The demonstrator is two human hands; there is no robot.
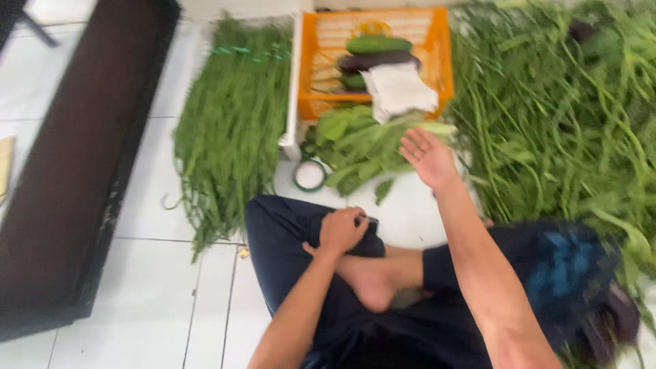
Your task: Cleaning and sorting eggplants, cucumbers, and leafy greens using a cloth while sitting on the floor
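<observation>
While the person is sitting cross-legged on the white tiled floor, the left hand is resting on the dark trouser knee, its fingers curled together around a small dark object that is too blurred to name. Just below it a bare foot is lying across the lap. Farther out, the right hand is stretching forward with fingers spread apart and palm open, holding nothing, hovering at the edge of a bundle of broad leafy greens lying on the floor. Beside that bundle a small round lid with a green rim is sitting on the tiles. Beyond the greens an orange plastic crate is holding a cucumber, a dark eggplant and a folded white cloth. Long beans are lying in a sheaf left of the crate, and a loose heap of green stems is spreading at the right.
</observation>
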